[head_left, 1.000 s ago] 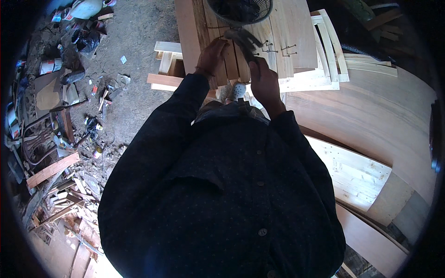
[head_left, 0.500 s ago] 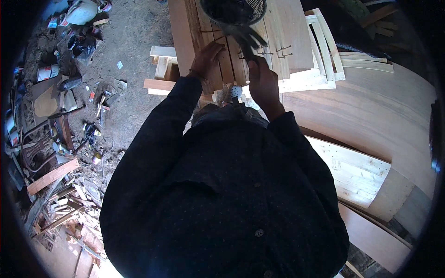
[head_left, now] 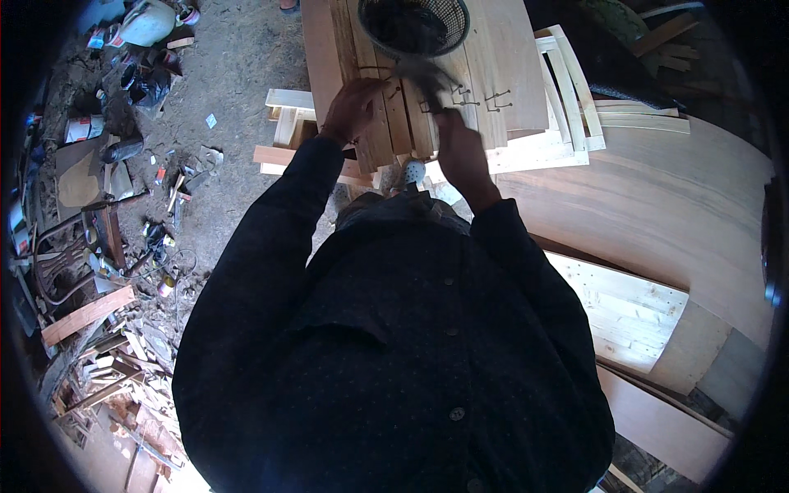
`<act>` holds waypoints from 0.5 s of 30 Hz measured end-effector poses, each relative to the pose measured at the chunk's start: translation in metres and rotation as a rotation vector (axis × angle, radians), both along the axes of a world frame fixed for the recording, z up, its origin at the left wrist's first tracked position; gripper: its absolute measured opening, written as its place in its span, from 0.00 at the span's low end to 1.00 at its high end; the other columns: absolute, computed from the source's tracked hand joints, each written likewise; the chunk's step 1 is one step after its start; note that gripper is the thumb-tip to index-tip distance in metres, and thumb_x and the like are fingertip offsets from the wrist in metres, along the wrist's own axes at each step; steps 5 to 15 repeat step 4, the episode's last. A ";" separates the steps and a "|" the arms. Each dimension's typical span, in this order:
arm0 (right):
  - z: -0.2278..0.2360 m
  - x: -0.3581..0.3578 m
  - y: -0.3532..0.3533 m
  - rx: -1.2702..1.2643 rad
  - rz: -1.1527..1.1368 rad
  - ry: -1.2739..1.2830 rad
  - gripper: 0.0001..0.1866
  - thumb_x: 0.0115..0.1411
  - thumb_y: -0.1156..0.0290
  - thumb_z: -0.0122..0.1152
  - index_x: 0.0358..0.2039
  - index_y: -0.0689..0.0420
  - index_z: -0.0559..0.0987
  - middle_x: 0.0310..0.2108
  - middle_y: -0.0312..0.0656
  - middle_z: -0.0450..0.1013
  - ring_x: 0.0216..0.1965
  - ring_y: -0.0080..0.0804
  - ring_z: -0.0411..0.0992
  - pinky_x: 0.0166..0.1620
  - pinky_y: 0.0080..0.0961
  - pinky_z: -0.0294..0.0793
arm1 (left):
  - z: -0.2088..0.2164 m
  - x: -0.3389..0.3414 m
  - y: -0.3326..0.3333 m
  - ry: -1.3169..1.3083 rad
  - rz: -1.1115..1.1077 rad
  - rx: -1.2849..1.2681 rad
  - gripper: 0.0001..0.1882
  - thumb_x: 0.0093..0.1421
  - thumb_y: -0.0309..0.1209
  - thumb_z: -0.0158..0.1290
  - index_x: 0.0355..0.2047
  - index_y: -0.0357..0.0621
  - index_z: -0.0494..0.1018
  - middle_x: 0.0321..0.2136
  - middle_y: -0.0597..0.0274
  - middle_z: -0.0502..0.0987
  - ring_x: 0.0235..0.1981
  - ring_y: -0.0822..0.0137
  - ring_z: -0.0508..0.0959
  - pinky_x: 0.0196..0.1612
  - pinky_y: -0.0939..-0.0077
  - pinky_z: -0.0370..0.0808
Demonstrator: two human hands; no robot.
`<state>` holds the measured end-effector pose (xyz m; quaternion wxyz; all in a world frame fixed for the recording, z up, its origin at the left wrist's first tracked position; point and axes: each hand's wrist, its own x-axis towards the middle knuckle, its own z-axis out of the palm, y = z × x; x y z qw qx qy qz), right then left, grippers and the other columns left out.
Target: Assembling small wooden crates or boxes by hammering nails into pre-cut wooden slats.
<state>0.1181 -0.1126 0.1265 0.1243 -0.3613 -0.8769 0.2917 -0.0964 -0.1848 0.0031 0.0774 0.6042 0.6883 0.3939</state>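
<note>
The right hand (head_left: 460,152) is closed around a hammer (head_left: 427,76) (its head blurred) above narrow wooden slats (head_left: 394,115) on the tabletop (head_left: 509,90), below a dark basket (head_left: 413,25). The left hand (head_left: 352,107) presses the slats, fingers curled; better to keep those fingers clear of the nails (head_left: 493,100).

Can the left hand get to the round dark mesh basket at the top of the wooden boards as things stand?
Probably yes. The left hand rests on the stacked wooden boards just below the round dark mesh basket; only bare board lies between them. The right hand and its blurred tool sit off to the side.
</note>
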 end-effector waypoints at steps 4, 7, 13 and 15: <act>-0.004 0.003 -0.001 -0.117 -0.083 0.030 0.13 0.68 0.60 0.43 0.42 0.57 0.67 0.24 0.56 0.75 0.28 0.63 0.74 0.31 0.55 0.71 | 0.005 -0.005 -0.002 0.235 -0.062 -0.303 0.25 0.49 0.19 0.52 0.50 0.52 0.73 0.56 0.62 0.67 0.57 0.60 0.65 0.58 0.63 0.64; -0.004 0.003 -0.001 -0.117 -0.083 0.030 0.13 0.68 0.60 0.43 0.42 0.57 0.67 0.24 0.56 0.75 0.28 0.63 0.74 0.31 0.55 0.71 | 0.005 -0.005 -0.002 0.235 -0.062 -0.303 0.25 0.49 0.19 0.52 0.50 0.52 0.73 0.56 0.62 0.67 0.57 0.60 0.65 0.58 0.63 0.64; -0.004 0.003 -0.001 -0.117 -0.083 0.030 0.13 0.68 0.60 0.43 0.42 0.57 0.67 0.24 0.56 0.75 0.28 0.63 0.74 0.31 0.55 0.71 | 0.005 -0.005 -0.002 0.235 -0.062 -0.303 0.25 0.49 0.19 0.52 0.50 0.52 0.73 0.56 0.62 0.67 0.57 0.60 0.65 0.58 0.63 0.64; -0.004 0.003 -0.001 -0.117 -0.083 0.030 0.13 0.68 0.60 0.43 0.42 0.57 0.67 0.24 0.56 0.75 0.28 0.63 0.74 0.31 0.55 0.71 | 0.005 -0.005 -0.002 0.235 -0.062 -0.303 0.25 0.49 0.19 0.52 0.50 0.52 0.73 0.56 0.62 0.67 0.57 0.60 0.65 0.58 0.63 0.64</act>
